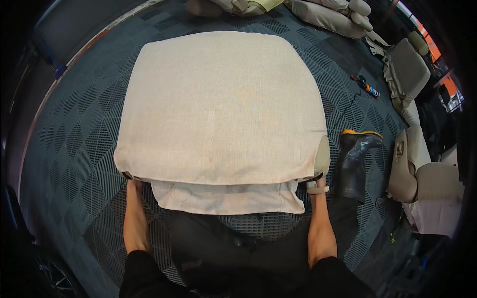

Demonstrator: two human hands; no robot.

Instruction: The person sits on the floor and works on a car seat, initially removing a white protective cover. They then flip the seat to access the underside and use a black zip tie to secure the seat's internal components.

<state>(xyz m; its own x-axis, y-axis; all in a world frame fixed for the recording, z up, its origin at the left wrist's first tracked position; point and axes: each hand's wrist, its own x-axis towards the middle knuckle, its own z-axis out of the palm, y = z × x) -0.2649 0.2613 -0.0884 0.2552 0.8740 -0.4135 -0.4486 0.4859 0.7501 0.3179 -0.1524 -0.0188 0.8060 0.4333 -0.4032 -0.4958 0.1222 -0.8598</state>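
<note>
A large car seat cushion (218, 109) in a cream woven cloth cover lies before me, its broad face up. A loose cloth flap (228, 197) hangs from its near edge toward my lap. My left hand (133, 182) reaches under the near left corner, where a bit of dark edge shows. At the near right corner, my right hand (320, 182) goes under the cushion beside a smooth beige side panel (322, 155). A pale band (318, 190) circles my right wrist. The cushion hides the fingers of both hands, so their grip does not show.
My dark rubber boot (352, 166) with a yellow sole lies to the right on the grey grid-tile floor (82, 144). Beyond it are a corded tool (368, 89) and beige car seats (407, 69). More seat parts (325, 19) sit at the far side.
</note>
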